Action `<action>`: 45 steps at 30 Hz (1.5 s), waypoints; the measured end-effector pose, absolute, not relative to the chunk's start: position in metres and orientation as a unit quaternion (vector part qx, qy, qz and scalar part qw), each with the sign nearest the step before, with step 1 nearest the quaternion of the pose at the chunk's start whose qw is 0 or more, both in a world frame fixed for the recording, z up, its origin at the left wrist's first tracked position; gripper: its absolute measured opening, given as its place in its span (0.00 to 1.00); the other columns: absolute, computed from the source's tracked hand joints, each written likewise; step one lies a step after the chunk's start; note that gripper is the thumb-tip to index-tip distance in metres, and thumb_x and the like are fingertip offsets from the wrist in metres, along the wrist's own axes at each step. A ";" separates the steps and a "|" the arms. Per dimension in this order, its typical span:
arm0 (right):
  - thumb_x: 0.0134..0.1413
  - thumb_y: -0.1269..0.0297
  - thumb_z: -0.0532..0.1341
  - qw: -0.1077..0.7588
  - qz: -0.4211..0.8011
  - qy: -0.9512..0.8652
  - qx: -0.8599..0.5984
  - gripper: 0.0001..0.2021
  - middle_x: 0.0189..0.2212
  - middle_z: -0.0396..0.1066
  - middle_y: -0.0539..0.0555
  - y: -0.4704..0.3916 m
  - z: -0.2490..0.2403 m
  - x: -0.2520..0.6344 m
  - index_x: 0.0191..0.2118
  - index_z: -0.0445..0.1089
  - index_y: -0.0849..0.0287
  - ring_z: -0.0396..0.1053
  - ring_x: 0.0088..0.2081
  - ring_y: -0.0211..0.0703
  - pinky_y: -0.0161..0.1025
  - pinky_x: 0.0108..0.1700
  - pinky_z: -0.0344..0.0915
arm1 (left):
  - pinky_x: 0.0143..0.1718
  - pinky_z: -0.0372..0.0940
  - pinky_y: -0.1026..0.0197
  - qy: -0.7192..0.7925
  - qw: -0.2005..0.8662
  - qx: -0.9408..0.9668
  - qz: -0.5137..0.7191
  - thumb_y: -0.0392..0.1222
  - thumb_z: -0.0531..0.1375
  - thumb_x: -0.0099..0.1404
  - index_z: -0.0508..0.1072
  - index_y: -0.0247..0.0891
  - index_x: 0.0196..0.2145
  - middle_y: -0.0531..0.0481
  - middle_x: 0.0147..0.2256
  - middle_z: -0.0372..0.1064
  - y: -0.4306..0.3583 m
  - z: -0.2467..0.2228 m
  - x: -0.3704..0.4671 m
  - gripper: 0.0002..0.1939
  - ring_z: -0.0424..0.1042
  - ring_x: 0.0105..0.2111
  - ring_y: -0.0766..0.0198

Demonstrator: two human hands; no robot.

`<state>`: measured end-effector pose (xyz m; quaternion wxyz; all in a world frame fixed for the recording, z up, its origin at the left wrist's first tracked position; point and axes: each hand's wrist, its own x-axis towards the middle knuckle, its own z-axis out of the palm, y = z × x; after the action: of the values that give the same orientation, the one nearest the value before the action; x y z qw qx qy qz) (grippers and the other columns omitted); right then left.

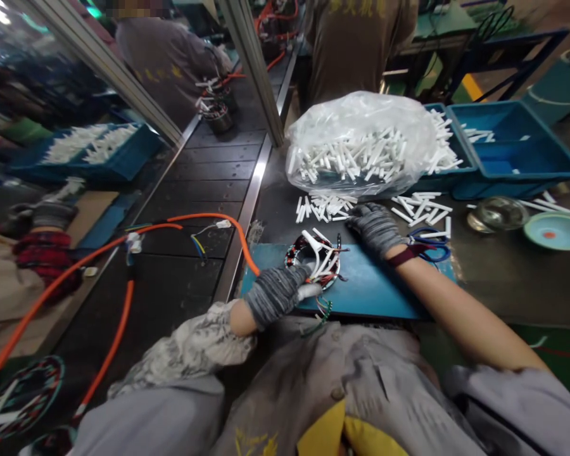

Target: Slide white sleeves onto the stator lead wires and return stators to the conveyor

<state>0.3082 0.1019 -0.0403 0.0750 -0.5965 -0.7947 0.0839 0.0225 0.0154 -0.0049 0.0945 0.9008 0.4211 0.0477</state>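
On a blue board (375, 288) lies a motor stator (292, 253), a ring of windings with white sleeves and coloured leads standing out of it. My left hand (278, 292), in a grey knitted glove, is closed on the near left side of the stator; its fingertips are partly hidden among the leads. My right hand (373, 228), gloved alike, reaches past the board to the loose white sleeves (327, 206). Its fingers are curled together at the pile's right end, and what they hold, if anything, is hidden. Green-striped wires (323, 308) hang off the stator's near side.
A clear bag of white sleeves (356, 152) and blue bins (517, 174) stand behind the board. Right are a glass bowl (496, 215) and a pale dish (558, 231). Orange cables (123, 316) cross the conveyor (209, 183) at left. Co-workers are across it.
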 end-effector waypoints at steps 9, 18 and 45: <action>0.65 0.58 0.59 0.401 0.198 -0.691 -0.568 0.11 0.38 0.80 0.55 0.013 -0.017 0.296 0.46 0.74 0.56 0.77 0.37 0.46 0.42 0.41 0.74 | 0.53 0.75 0.54 0.374 0.262 0.872 0.174 0.48 0.68 0.66 0.75 0.39 0.56 0.44 0.50 0.79 0.020 -0.003 -0.002 0.23 0.80 0.49 0.55; 0.63 0.64 0.62 0.384 0.159 -0.758 -0.502 0.09 0.37 0.80 0.55 -0.003 0.009 0.296 0.45 0.78 0.56 0.77 0.37 0.46 0.42 0.41 0.72 | 0.49 0.76 0.59 0.302 0.141 0.914 0.233 0.49 0.65 0.70 0.76 0.37 0.55 0.43 0.47 0.80 0.024 -0.009 -0.007 0.20 0.81 0.45 0.58; 0.71 0.58 0.57 0.319 0.148 -0.842 -0.409 0.14 0.35 0.78 0.55 0.018 0.018 0.304 0.50 0.79 0.56 0.73 0.34 0.43 0.39 0.37 0.65 | 0.44 0.76 0.60 0.260 0.088 0.942 0.192 0.46 0.60 0.74 0.62 0.43 0.67 0.43 0.48 0.80 0.029 -0.009 -0.014 0.26 0.81 0.44 0.58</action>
<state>0.3039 0.0181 0.0178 0.3189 -0.4091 -0.8420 0.1481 -0.0144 0.0289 -0.0086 0.0878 0.9422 0.2604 0.1916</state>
